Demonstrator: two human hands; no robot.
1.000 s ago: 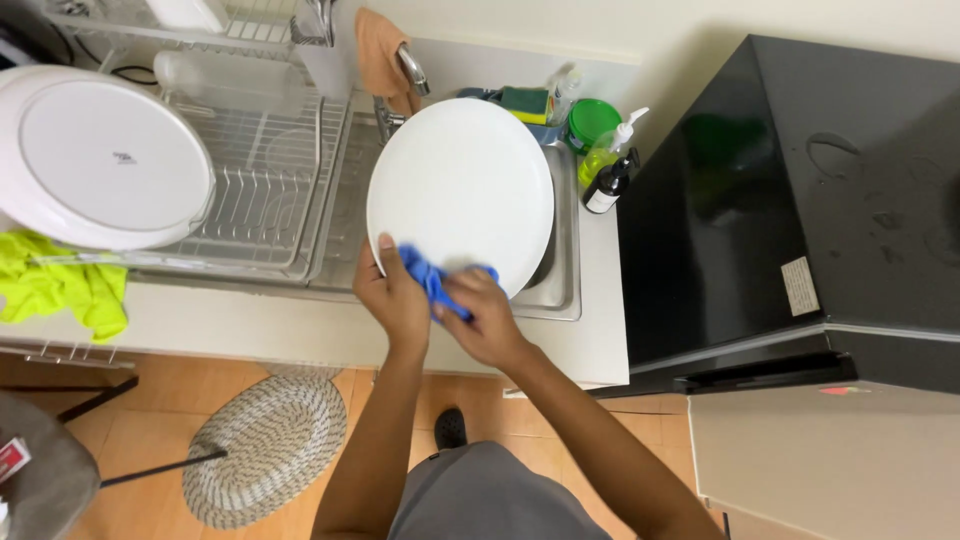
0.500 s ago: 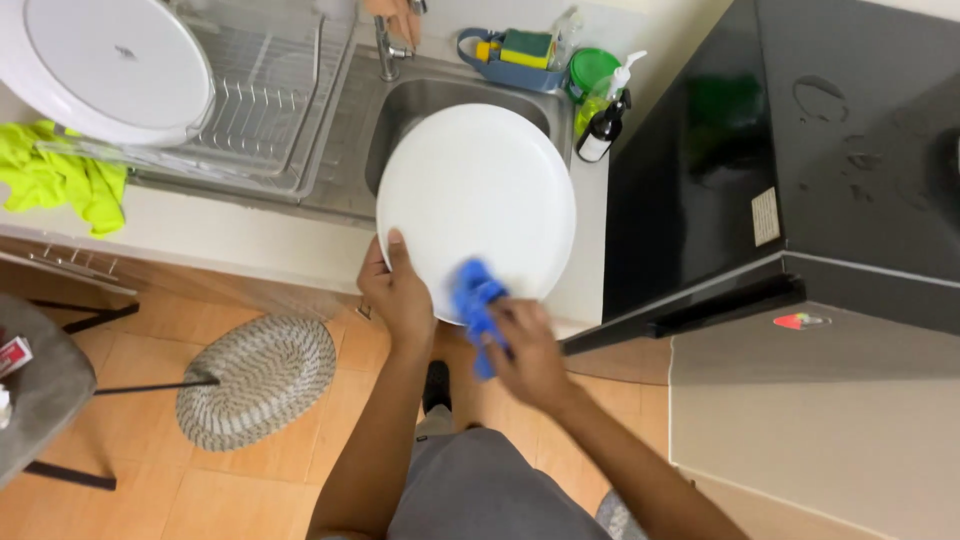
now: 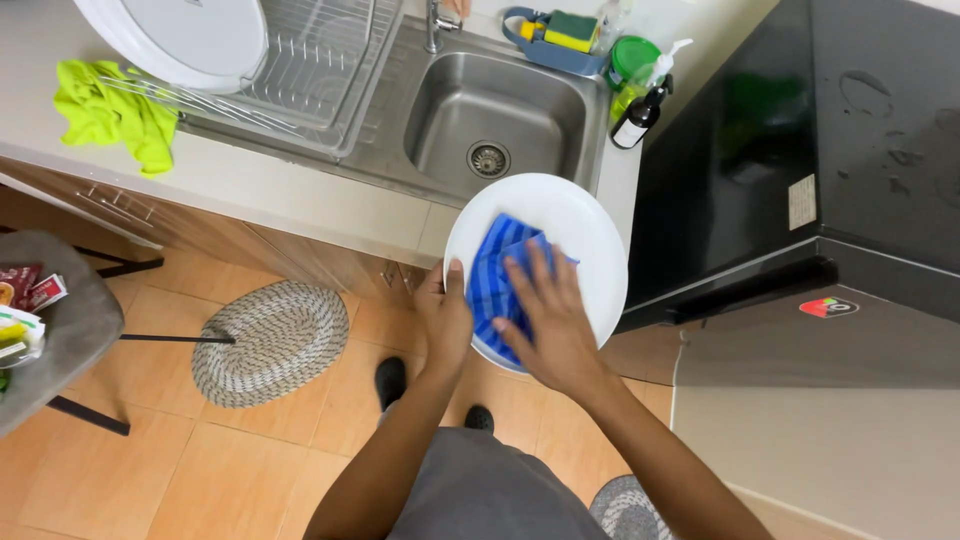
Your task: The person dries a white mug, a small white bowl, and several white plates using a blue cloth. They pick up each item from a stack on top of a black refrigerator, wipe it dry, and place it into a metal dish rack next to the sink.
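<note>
Head view, looking straight down. I see the left hand point(image 3: 445, 315) gripping the lower left rim of a round white plate point(image 3: 590, 235), thumb lying on the face of the plate and the other fingers hidden behind it, so clamped on the rim. The plate is held in the air in front of the counter edge, just below the steel sink point(image 3: 500, 125), partly over the tiled floor. The right hand point(image 3: 550, 320) lies flat on a blue striped cloth point(image 3: 497, 275), fingers spread apart and pressed onto it; the cloth sits on the left-centre of the plate's face.

Surroundings: a dish rack point(image 3: 300, 60) to the left of the sink carries a large white plate point(image 3: 180, 35) (only partly in frame). A lime green cloth point(image 3: 110, 115) lies on the counter point(image 3: 250, 185) beside the rack. Behind the sink, a blue caddy with a sponge point(image 3: 560, 35), a green lidded tub and a dark pump bottle point(image 3: 638, 115). A black appliance point(image 3: 800, 160) stands right of the sink. A woven oval mat point(image 3: 270, 340) lies on the floor.
</note>
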